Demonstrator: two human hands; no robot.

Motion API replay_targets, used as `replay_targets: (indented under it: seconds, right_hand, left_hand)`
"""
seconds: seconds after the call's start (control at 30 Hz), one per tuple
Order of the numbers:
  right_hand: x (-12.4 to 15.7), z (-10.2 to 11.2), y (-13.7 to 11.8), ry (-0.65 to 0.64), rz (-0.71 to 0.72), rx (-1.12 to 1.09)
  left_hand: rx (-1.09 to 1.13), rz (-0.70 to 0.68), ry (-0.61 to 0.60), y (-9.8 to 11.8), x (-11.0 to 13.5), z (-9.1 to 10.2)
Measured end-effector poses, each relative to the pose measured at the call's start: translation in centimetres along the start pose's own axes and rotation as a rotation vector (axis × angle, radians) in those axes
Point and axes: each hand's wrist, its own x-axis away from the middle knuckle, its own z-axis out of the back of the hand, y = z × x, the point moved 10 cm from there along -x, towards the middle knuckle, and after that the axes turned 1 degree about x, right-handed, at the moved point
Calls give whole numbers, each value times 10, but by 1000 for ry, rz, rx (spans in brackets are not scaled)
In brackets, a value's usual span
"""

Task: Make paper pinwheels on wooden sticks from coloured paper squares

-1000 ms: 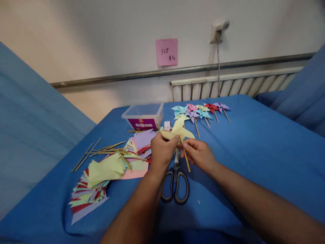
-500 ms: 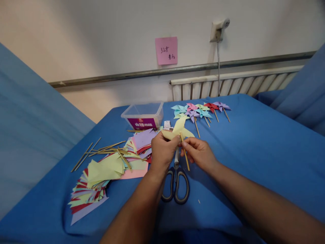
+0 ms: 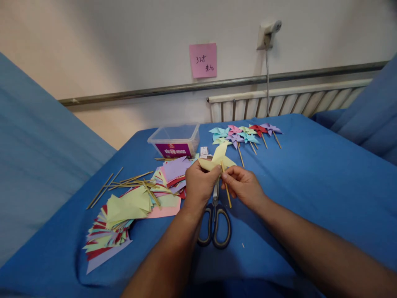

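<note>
A pale yellow paper pinwheel [image 3: 219, 153] is held up over the middle of the table, its folded blades pointing away from me. My left hand [image 3: 201, 180] is closed on its left side, the thumb pressed near the centre. A thin wooden stick [image 3: 226, 188] runs down from the pinwheel's centre, slightly tilted. My right hand [image 3: 242, 184] is closed beside the stick, thumb and fingertips pinched at its upper part; whether a small pin is there too I cannot make out. Beneath my hands lie dark-handled scissors [image 3: 214, 225], their blades partly hidden.
Several finished pinwheels [image 3: 248, 134] lie at the back right. Left of my hands are fanned paper sheets [image 3: 128, 207], loose sticks [image 3: 133, 183] and a stack of coloured paper [image 3: 175, 169]. A clear plastic box [image 3: 176, 142] stands behind them on the blue-covered table [image 3: 310, 198].
Almost nothing differs. My hands keep the same grip on the pinwheel and stick, with only a very slight shift of the fingers.
</note>
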Motion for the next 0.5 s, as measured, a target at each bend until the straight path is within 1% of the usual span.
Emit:
replay_targets:
  seconds: [0.23, 0.5]
  right_hand:
    - [-1, 1, 0, 5, 9, -12]
    - [0, 5, -1, 52, 27, 33]
  left_hand:
    - [-13, -2, 4, 1, 1, 0]
    - [-29, 10, 5, 3, 1, 0]
